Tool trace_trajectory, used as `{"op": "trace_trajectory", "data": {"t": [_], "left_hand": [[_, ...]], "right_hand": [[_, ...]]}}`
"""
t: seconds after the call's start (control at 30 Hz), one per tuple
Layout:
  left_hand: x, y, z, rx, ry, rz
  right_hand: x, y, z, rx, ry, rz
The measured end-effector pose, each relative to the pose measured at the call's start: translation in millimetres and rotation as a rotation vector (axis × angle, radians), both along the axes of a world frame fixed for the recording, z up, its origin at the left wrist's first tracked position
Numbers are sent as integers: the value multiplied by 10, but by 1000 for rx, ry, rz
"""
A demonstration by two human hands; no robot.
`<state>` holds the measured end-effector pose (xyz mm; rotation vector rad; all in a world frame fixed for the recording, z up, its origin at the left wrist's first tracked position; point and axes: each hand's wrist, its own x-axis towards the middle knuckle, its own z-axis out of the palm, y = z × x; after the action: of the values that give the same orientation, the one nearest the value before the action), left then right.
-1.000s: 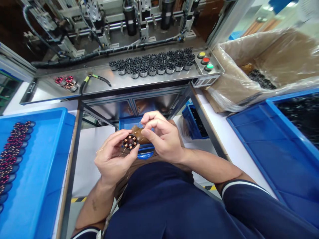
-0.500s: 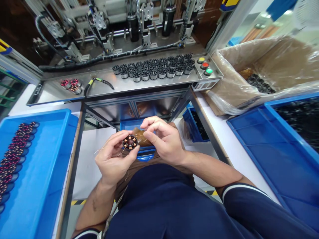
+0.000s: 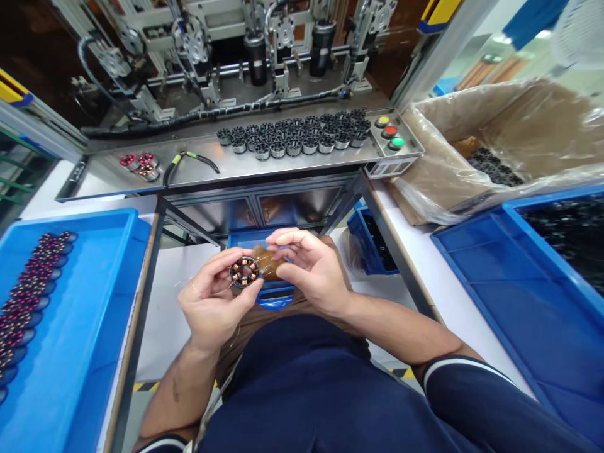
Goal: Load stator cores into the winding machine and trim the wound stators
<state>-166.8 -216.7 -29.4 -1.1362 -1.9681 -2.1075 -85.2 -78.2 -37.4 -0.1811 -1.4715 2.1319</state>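
The left grip (image 3: 212, 296) is grasping a round black ring-shaped core wound with copper coils (image 3: 237, 275), held between the thumb and the fingers with its coiled face turned up. The core sits at the left grip's fingertips, on the side toward the right grip (image 3: 314, 270). Fine pale wire (image 3: 192, 287) shows at the left grip's outer side. The right grip is just beside the core, its thumb and forefinger apart and the other fingers curled; thin wires stretch from the core toward it, but I cannot tell whether it pinches one.

Below the gap between the two grips lies a crumpled amber translucent plastic bag (image 3: 268, 263), with a blue plastic bin (image 3: 245, 239) under it.

Ahead of both grips runs a shiny metal worktop (image 3: 236, 167). Beyond the left grip, to its left, it carries black-and-lime-handled pliers (image 3: 173, 165) and a few pink-and-copper coiled cores (image 3: 147, 171). Straight beyond the right grip stand rows of black-and-silver cylindrical cores (image 3: 292, 145); farther right are yellow, red and green push buttons (image 3: 389, 131).

Well left of the left grip, a blue plastic tray (image 3: 97, 302) holds lined-up pink-and-copper coiled parts (image 3: 33, 283). Well right of the right grip is a plastic-lined cardboard box (image 3: 533, 119) with black parts (image 3: 495, 165) inside.
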Motion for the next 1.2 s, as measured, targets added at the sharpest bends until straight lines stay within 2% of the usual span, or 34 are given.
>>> {"op": "trace_trajectory", "data": {"t": [0.1,0.17,0.3,0.37,0.53,0.7,0.87,1.03,1.2], "left_hand": [[-3,-5,28,-18,-20,30],[1,-8,35,-16,-22,27],[1,-28,21,-29,0,-18],[-1,-39,14,-33,22,-25],[3,-42,23,-7,53,-71],[16,-32,20,-12,73,-70],[-4,-33,58,-10,-58,-99],[-17,-46,104,-23,-152,-152],[3,-51,94,-28,-87,-139]], "right_hand": [[29,-35,16,-102,-56,142],[32,-48,37,-66,-59,158],[40,-44,101,121,-19,11],[53,-40,129,164,-48,-39],[79,-29,154,195,-73,2],[106,-8,156,345,-1,-68],[110,53,125,513,157,-43],[54,103,139,666,274,-102],[71,43,169,694,273,-168]]}}
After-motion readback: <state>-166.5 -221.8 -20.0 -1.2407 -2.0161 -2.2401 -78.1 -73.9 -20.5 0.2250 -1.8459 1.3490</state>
